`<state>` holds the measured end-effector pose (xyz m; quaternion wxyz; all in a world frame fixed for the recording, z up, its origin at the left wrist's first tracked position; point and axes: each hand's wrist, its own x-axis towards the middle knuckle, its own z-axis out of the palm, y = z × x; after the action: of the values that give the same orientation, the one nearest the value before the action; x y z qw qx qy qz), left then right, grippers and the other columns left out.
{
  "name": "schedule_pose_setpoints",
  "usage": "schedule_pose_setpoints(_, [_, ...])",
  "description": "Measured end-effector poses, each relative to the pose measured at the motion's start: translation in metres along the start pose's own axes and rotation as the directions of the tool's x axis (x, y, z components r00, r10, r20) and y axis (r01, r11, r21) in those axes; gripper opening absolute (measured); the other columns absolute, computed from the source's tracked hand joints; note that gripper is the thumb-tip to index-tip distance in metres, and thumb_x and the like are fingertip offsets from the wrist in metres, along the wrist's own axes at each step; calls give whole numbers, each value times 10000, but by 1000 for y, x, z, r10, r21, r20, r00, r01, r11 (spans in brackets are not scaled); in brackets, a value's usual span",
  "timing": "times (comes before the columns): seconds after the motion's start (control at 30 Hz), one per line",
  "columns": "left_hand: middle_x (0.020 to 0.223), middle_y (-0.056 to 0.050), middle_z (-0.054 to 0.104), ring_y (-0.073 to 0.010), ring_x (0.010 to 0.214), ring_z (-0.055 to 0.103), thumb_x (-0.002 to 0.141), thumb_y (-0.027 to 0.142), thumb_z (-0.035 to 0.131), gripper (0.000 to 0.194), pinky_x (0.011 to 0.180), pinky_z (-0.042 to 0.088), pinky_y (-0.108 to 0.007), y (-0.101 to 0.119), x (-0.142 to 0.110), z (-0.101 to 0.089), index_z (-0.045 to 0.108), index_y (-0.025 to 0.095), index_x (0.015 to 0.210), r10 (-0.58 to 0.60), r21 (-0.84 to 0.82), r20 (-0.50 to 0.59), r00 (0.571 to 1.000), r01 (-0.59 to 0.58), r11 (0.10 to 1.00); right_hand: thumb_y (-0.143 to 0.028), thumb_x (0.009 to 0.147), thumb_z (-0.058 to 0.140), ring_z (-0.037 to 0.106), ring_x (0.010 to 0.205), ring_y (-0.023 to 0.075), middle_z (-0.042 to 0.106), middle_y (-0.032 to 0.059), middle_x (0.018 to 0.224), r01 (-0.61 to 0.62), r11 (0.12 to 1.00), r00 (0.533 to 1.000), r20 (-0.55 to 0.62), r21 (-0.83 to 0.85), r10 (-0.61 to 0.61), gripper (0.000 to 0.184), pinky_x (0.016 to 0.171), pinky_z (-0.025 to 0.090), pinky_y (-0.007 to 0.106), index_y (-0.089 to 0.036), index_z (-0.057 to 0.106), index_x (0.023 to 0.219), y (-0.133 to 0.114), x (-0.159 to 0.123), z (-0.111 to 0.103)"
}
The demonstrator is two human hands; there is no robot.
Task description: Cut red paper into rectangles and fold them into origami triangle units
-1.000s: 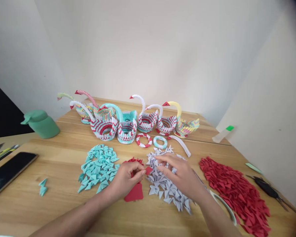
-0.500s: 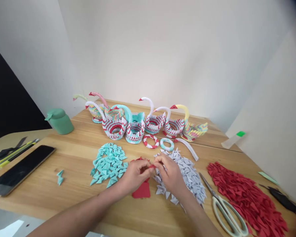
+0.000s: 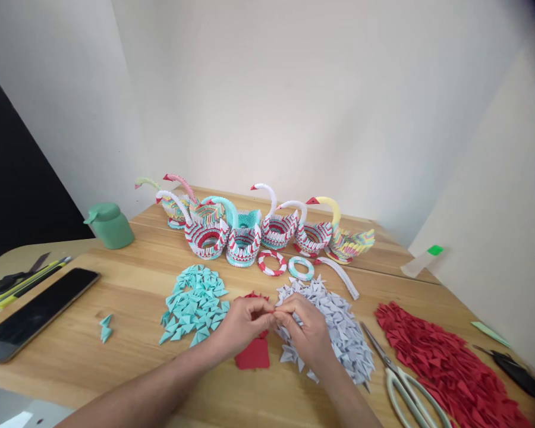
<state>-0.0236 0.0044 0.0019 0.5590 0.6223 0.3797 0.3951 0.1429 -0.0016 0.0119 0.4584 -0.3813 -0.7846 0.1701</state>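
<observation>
My left hand [image 3: 242,324] and my right hand [image 3: 307,333] meet fingertip to fingertip above the wooden table [image 3: 116,297], both pinched on a small red paper piece that is almost hidden between them. Under them lies a flat red paper sheet [image 3: 253,355]. A pile of folded teal triangles [image 3: 194,303] sits left of my hands. Beneath my right hand spreads a pile of folded white triangles [image 3: 343,327]. A small heap of red triangles [image 3: 255,295] shows just beyond my fingers.
Several modular paper swans [image 3: 245,229] stand in a row at the back, with two paper rings [image 3: 271,262] before them. A large red triangle pile [image 3: 446,362] and scissors [image 3: 405,386] lie right. A phone [image 3: 35,312], pens and a green bottle [image 3: 109,224] lie left.
My right hand came off the white pile and joined my left hand on the red piece; both now pinch closer together. The camera view shifted, showing more of the table's left side.
</observation>
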Motion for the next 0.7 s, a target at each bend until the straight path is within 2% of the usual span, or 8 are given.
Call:
schedule_pose_setpoints(0.1, [701,-31,616,-101,606,538,743,449,662,346,594,401,-215,0,1,-3,590,113,793,-116,-338,123,986,151,929,-206,886,555,580,650,158,602,9,680,7,999,1000,-27,47,-6,131,610,456,278,-210,639,786,1,0,-2])
schedule_pose_setpoints(0.2, [749,-63,658,-111,651,595,748,466,671,369,635,425,-221,1,0,-5,588,107,777,-130,-433,188,973,201,879,-220,888,562,585,641,157,611,6,676,22,998,999,-34,59,-20,119,605,467,282,-222,650,807,1,-1,-4])
schedule_pose_setpoints(0.3, [715,-53,668,-109,629,605,707,441,724,369,619,431,-218,4,-1,-5,586,113,806,-158,-475,167,973,220,852,-225,882,579,606,705,168,643,21,763,44,999,998,-56,21,-43,97,643,486,295,-241,664,927,1,-1,-6])
schedule_pose_setpoints(0.43, [701,-48,679,-117,598,614,658,429,768,423,594,441,-226,7,1,-4,574,118,870,-169,-549,106,980,199,812,-215,869,596,611,889,215,667,61,947,112,987,983,-129,-119,-127,236,765,498,363,-274,650,1092,2,1,-10])
schedule_pose_setpoints(0.57, [734,-60,683,-144,665,639,645,391,788,429,614,464,-244,4,3,-4,578,109,891,-167,-603,51,985,164,781,-156,873,572,599,940,226,667,66,1011,195,956,970,-103,-217,-221,300,806,496,405,-297,650,1126,4,3,-11])
schedule_pose_setpoints(0.7, [735,-62,681,-154,689,642,653,377,788,425,627,475,-255,0,4,-4,582,112,913,-166,-632,31,986,148,761,-108,858,574,597,927,223,666,63,988,207,949,966,-107,-239,-237,290,793,501,408,-291,663,1064,4,2,-9])
